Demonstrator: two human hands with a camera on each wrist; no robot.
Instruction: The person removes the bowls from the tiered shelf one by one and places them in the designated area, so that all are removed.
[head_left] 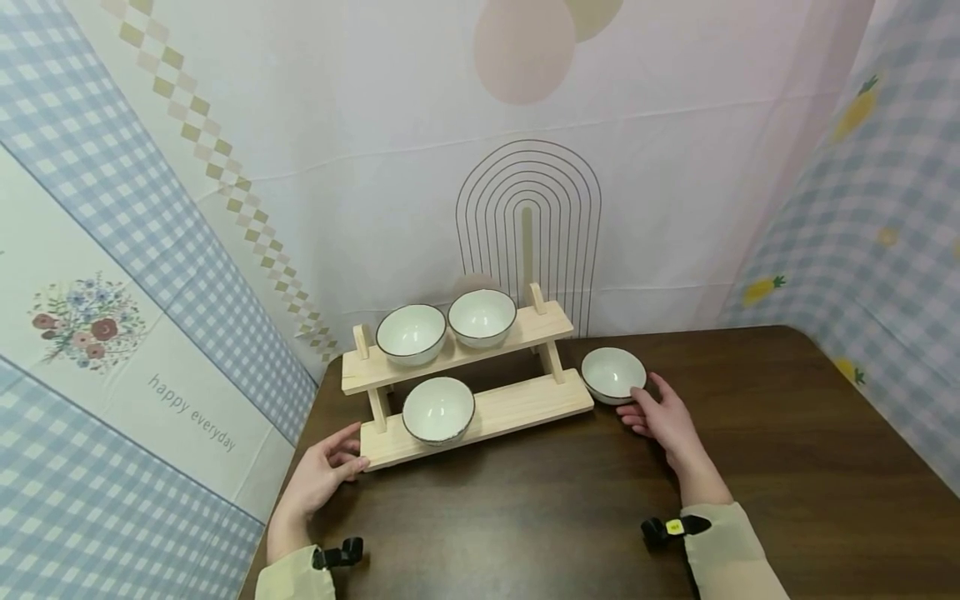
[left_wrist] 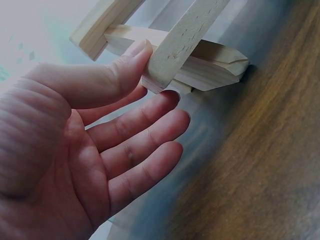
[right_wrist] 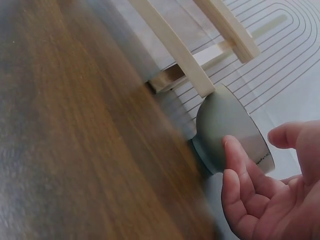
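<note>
My left hand (head_left: 321,473) is at the left end of a two-tier wooden rack (head_left: 525,405). In the left wrist view its thumb (left_wrist: 135,52) lies on the end of the lower board (left_wrist: 175,50), with the fingertips by the board's other side. My right hand (head_left: 667,421) holds a white, dark-rimmed bowl (head_left: 611,371) just right of the rack. In the right wrist view, fingers lie along the outside of this bowl (right_wrist: 225,122) while the thumb is over its open side. Its base is at the tabletop, its side close against the lower board's end.
Two similar bowls, a left one (head_left: 411,332) and a right one (head_left: 482,317), sit on the upper shelf. Another bowl (head_left: 438,410) stands on the lower shelf's left part. The dark wooden table (head_left: 525,517) backs onto a printed cloth (head_left: 360,208).
</note>
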